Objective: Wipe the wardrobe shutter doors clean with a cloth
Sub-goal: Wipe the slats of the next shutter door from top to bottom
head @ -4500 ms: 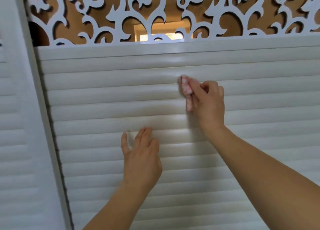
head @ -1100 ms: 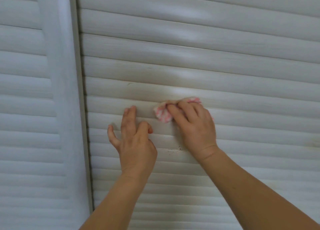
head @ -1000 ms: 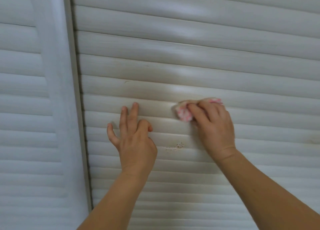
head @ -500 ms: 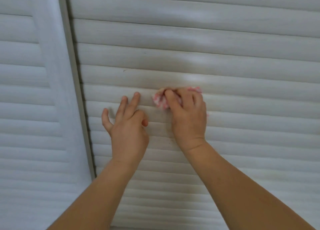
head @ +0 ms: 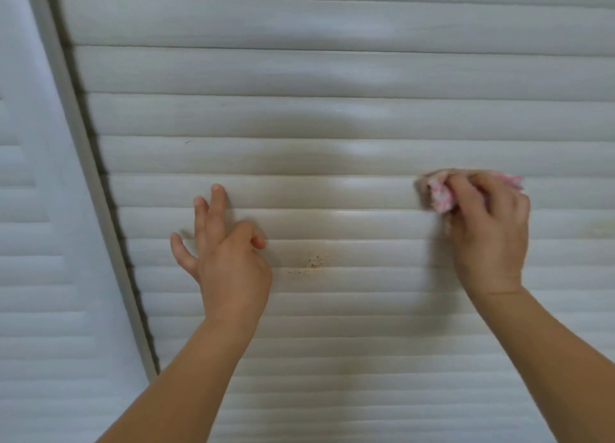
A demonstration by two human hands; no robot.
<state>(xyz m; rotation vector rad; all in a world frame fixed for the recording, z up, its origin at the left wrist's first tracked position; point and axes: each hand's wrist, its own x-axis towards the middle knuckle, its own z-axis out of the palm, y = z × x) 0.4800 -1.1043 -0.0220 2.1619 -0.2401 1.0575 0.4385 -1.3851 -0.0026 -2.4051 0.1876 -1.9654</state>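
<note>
My left hand (head: pixel 229 262): fingers spread, tips on the white slatted shutter door (head: pixel 332 116).
My right hand (head: pixel 489 232): pinching the crumpled pink-and-white cloth (head: pixel 441 197) against a slat, well right of the left.
Between my hands: brown speck patch (head: pixel 312 262).
Left edge: grey frame strip (head: pixel 90 176), neighbouring white slatted door (head: pixel 33 276) beyond.

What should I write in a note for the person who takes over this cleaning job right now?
Right hand: grips the pink-and-white cloth bunched against a slat of the shutter door.
Left hand: holds nothing, fingers spread, fingertips on the same door.
Done: cannot be judged from the slats alone.
Left: brown specks between the hands, lower than the cloth; a faint yellowish mark at the right edge.
</note>
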